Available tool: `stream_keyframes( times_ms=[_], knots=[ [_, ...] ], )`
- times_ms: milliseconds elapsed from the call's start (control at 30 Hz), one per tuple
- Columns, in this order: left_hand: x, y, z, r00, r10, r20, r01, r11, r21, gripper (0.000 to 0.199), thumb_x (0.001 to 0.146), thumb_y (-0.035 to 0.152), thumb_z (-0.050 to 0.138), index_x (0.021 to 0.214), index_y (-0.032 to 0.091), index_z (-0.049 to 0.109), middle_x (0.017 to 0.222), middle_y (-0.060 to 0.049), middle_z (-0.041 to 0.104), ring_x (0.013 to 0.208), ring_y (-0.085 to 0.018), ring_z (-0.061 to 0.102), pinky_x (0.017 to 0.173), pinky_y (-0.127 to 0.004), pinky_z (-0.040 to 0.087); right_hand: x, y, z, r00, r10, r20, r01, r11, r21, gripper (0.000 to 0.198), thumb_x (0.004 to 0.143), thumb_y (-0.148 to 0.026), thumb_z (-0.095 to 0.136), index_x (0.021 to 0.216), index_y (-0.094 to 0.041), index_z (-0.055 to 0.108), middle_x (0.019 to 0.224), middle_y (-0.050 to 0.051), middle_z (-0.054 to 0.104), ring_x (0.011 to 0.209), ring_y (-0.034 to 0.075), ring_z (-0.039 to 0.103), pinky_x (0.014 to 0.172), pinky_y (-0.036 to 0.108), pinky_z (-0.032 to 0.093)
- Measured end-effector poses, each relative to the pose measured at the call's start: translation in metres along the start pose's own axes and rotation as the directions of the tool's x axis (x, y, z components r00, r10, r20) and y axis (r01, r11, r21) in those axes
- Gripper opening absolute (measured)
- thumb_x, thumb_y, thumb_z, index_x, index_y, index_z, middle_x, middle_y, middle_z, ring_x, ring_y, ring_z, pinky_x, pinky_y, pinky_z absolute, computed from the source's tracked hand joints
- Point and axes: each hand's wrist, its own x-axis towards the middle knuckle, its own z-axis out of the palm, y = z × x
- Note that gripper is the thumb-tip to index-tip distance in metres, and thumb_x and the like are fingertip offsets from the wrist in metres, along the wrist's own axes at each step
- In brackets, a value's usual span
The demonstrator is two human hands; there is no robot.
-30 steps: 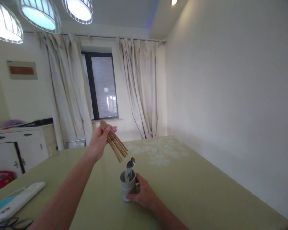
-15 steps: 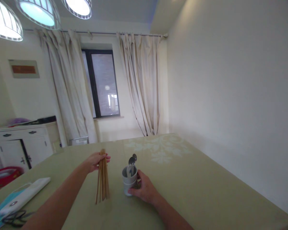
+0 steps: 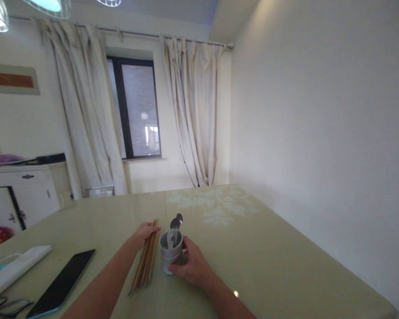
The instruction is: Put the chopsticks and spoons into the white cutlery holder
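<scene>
My left hand [image 3: 145, 234] is closed around the upper end of a bundle of wooden chopsticks [image 3: 145, 265], which slants down toward me just left of the cup. A grey cylindrical cup [image 3: 170, 258] stands upright on the table, with my right hand [image 3: 193, 263] gripping its right side, thumb low on the front. Inside the cup are metal spoons [image 3: 175, 223] with their bowls up, and a white spoon [image 3: 170, 239] leaning at the front. The far fingers of both hands are partly hidden.
The pale green table [image 3: 269, 257] meets a white wall at the right. On its left lie a black tablet [image 3: 63, 281], a white elongated device [image 3: 18, 271] and dark-framed glasses [image 3: 9, 306]. A white cabinet [image 3: 36, 195] stands beyond the left edge.
The chopsticks in my left hand have come lower and nearer the cup, tilting more. My right hand keeps its hold on the cup. The view has shifted, bringing the black tablet into sight.
</scene>
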Motion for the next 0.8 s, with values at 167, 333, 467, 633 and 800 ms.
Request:
stream_keyframes(
  times_ms=[167, 333, 467, 633, 800],
  knots=[
    [-0.013, 0.001, -0.011, 0.991, 0.099, -0.091, -0.092, 0.993, 0.078, 0.049, 0.052, 0.052, 0.092, 0.078, 0.016, 0.071, 0.089, -0.015, 0.081, 0.106, -0.039, 0.076, 0.092, -0.047, 0.059, 0.000, 0.001, 0.000, 1.000, 0.000, -0.003, 0.000, 1.000, -0.016, 0.070, 0.064, -0.026, 0.092, 0.129, -0.022, 0.067, 0.125, 0.008, 0.075, 0.111, 0.030, 0.068, 0.093, 0.040, 0.052],
    [-0.059, -0.022, -0.041, 0.972, 0.218, -0.082, -0.198, 0.960, 0.200, 0.074, 0.055, 0.065, 0.086, 0.112, 0.019, 0.076, 0.144, -0.020, 0.069, 0.143, -0.041, 0.056, 0.121, -0.050, 0.043, 0.001, -0.001, -0.001, 1.000, 0.003, -0.001, -0.003, 0.999, -0.033, 0.071, 0.065, -0.029, 0.093, 0.130, -0.022, 0.065, 0.127, 0.010, 0.074, 0.114, 0.032, 0.068, 0.094, 0.043, 0.052],
    [-0.101, -0.059, -0.062, 0.960, 0.269, 0.074, -0.269, 0.817, 0.510, 0.087, 0.063, 0.067, 0.082, 0.137, 0.024, 0.069, 0.152, -0.015, 0.064, 0.146, -0.041, 0.052, 0.126, -0.052, 0.036, 0.003, -0.001, 0.000, 1.000, 0.009, -0.025, -0.011, 0.997, -0.072, 0.065, 0.065, -0.026, 0.091, 0.124, -0.021, 0.065, 0.123, 0.009, 0.075, 0.112, 0.032, 0.068, 0.098, 0.045, 0.051],
    [-0.121, -0.081, -0.078, 0.890, 0.456, 0.001, -0.350, 0.681, 0.643, 0.073, 0.077, 0.062, 0.068, 0.142, 0.027, 0.067, 0.155, -0.010, 0.062, 0.149, -0.038, 0.049, 0.129, -0.050, 0.031, 0.003, -0.001, -0.001, 0.999, -0.005, -0.040, 0.001, 0.995, -0.098, 0.065, 0.066, -0.024, 0.090, 0.125, -0.022, 0.064, 0.125, 0.009, 0.074, 0.113, 0.032, 0.068, 0.099, 0.046, 0.051],
    [-0.125, -0.092, -0.082, 0.938, 0.344, -0.030, -0.236, 0.701, 0.673, 0.081, 0.074, 0.069, 0.067, 0.143, 0.026, 0.066, 0.152, -0.011, 0.065, 0.148, -0.040, 0.050, 0.129, -0.052, 0.032, 0.004, -0.001, -0.001, 0.999, 0.011, -0.047, -0.015, 0.995, -0.103, 0.068, 0.066, -0.025, 0.091, 0.128, -0.022, 0.063, 0.126, 0.010, 0.074, 0.114, 0.032, 0.068, 0.099, 0.047, 0.052]
  ],
)
